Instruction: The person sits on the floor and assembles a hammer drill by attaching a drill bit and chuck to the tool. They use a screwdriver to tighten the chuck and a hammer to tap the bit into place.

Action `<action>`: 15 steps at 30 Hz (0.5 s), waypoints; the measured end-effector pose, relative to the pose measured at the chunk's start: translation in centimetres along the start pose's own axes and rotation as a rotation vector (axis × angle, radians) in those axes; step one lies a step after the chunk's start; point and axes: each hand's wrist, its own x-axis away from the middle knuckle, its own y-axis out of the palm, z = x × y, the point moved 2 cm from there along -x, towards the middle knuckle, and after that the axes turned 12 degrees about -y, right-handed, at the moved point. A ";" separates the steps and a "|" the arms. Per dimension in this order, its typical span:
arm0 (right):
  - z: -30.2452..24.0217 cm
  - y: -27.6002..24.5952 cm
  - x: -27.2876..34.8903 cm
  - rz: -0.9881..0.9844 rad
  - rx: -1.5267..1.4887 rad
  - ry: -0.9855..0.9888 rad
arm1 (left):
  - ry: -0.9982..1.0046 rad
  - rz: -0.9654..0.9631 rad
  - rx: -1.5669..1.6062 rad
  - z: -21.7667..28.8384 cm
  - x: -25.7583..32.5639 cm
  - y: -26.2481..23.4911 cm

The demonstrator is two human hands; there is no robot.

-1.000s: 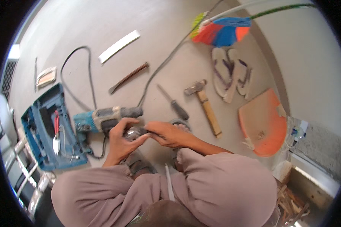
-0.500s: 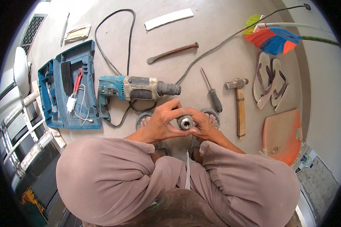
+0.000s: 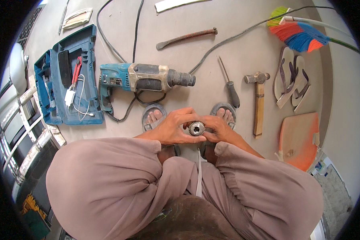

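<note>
Between my knees, a steel drill chuck (image 3: pixel 196 128) with a toothed ring points its open end up toward me. My left hand (image 3: pixel 175 127) closes on it from the left, thumb along the near side. From the right, my right hand (image 3: pixel 215 129) grips it too, its fingers wrapped around the body. The chuck's lower part is hidden by my hands. Just beyond lies a teal and grey rotary hammer drill (image 3: pixel 144 78) on its side, its bare nose to the right. No bit shows in that nose.
Left of the drill is an open blue case (image 3: pixel 78 108) holding red-handled pliers (image 3: pixel 77 70) and a white cable. A flat chisel (image 3: pixel 186 39), a screwdriver (image 3: pixel 229 86), a hammer (image 3: pixel 259 102), flip-flops (image 3: pixel 286 76), a colourful broom (image 3: pixel 298 36) and an orange board (image 3: pixel 298 138) lie beyond and right.
The view has shifted, so the floor things sit higher in the picture and more of my sandalled feet shows. Both hands still hold the chuck, with its open end up.
</note>
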 end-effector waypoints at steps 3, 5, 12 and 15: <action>0.2 0.4 0.3 -0.024 -0.048 0.024 | -0.013 -0.024 0.030 -0.5 0.3 0.3; -0.3 0.2 0.1 -0.002 -0.056 0.026 | -0.019 -0.030 0.032 -0.9 0.4 0.3; -0.1 0.0 0.8 0.168 0.038 0.079 | 0.017 0.136 0.019 -0.4 0.0 -0.6; -1.6 -1.5 -0.4 0.136 0.039 0.110 | -0.069 0.134 0.075 -0.2 -0.2 -1.5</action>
